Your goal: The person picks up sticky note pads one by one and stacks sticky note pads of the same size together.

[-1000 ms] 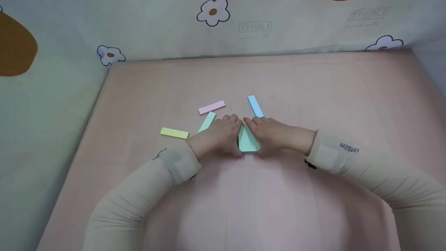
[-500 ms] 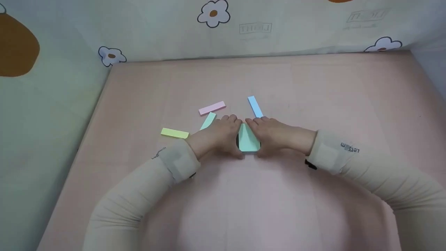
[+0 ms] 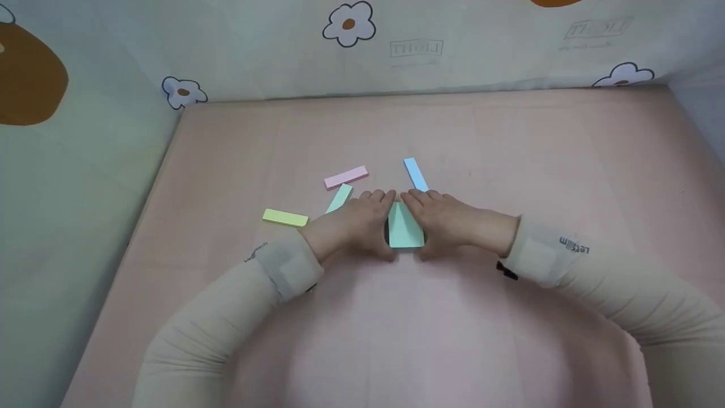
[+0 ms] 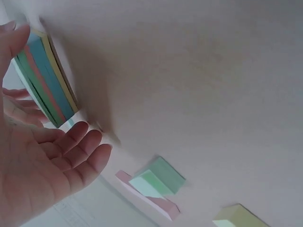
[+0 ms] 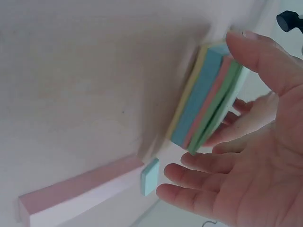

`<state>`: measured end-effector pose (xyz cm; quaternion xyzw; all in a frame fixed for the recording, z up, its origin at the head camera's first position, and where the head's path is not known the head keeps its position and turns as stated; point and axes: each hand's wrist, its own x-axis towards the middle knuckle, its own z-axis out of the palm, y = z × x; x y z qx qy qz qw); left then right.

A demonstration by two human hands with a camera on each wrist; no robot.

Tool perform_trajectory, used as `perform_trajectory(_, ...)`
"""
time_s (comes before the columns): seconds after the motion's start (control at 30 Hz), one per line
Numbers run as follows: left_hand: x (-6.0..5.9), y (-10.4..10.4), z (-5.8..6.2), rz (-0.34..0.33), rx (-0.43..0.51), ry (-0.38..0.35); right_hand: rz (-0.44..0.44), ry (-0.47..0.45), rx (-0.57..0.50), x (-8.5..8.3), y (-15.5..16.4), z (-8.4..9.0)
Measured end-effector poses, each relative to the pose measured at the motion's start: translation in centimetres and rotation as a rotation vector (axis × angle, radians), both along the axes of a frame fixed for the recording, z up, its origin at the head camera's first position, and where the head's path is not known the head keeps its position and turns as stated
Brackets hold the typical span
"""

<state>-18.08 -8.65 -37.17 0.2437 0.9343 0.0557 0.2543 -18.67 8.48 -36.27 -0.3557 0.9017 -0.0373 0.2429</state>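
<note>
Stack of sticky-note pads (image 3: 405,228), mint top sheet, lies centre of pink table (image 3: 510,147), directly between both hands. Wrist views show stack layers edge-on: yellow, blue, pink, green, mint.

Left hand (image 3: 357,224) flanks stack on its left side; fingers (image 4: 80,146) straight to relaxed, laid along the stack's edge, thumb at near corner. Not clenched; palm open per left wrist view. Firm contact w/ stack side: cannot tell for certain, looks touching.

Right hand (image 3: 444,221) mirrors it on stack's right side; fingers (image 5: 199,163) extended, thumb tip on stack's near edge in right wrist view. Hand released/flat, not wrapped round anything. Fingertips of both hands nearly meet at far end of stack.

Surroundings, working outward:
- Mint-green strip pad (image 3: 340,198), just beside left hand's fingers, angled, partly hidden by hand.
- Blue strip pad (image 3: 414,173), just beyond right hand's fingertips, near end under/at the fingers.
- Pink strip pad (image 3: 345,177), near, far side of green strip.
- Yellow strip pad (image 3: 285,217), apart to the left, near left wrist.
- Cream sleeves (image 3: 566,266) on both arms; wrist straps w/ lettering.
- Flower-print cloth backdrop (image 3: 348,22) encloses table at rear and left.
</note>
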Motion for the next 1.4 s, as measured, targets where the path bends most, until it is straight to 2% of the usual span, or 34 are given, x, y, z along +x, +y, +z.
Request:
perform_trajectory(0.2, 0.7, -0.8, 0.9, 0.067, -0.061, 0.003, -0.036, 0.073, 0.049, 0.0, 1.5, 0.9)
perform_trajectory(0.33, 1.6, -1.0, 1.0, 0.143, -0.019, -0.046, -0.058, 0.002, 0.036, 0.4, 2.3, 0.8)
perform_trajectory(0.43, 2.2, -0.7, 0.7, 0.181, 0.042, -0.09, -0.045, -0.072, -0.034, 0.6, 2.6, 0.2)
perform_trajectory(0.57, 2.5, -0.3, 0.5, 0.191, 0.089, -0.103, -0.038, -0.099, -0.122, 0.9, 2.6, -0.4)
perform_trajectory(0.7, 2.6, -0.1, 0.5, 0.201, 0.11, -0.098, -0.05, -0.096, -0.158, 1.0, 2.4, -0.5)
perform_trajectory(0.9, 2.6, 0.1, 0.5, 0.198, 0.116, -0.089, -0.064, -0.087, -0.138, 1.0, 2.0, -0.4)
perform_trajectory(1.17, 2.7, 0.3, 0.5, 0.167, 0.127, -0.059, -0.053, -0.109, -0.137, 0.8, 2.0, -0.3)
perform_trajectory(1.4, 2.8, 0.2, 0.3, 0.16, 0.146, -0.044, -0.087, -0.148, -0.134, 0.6, 2.1, -0.4)
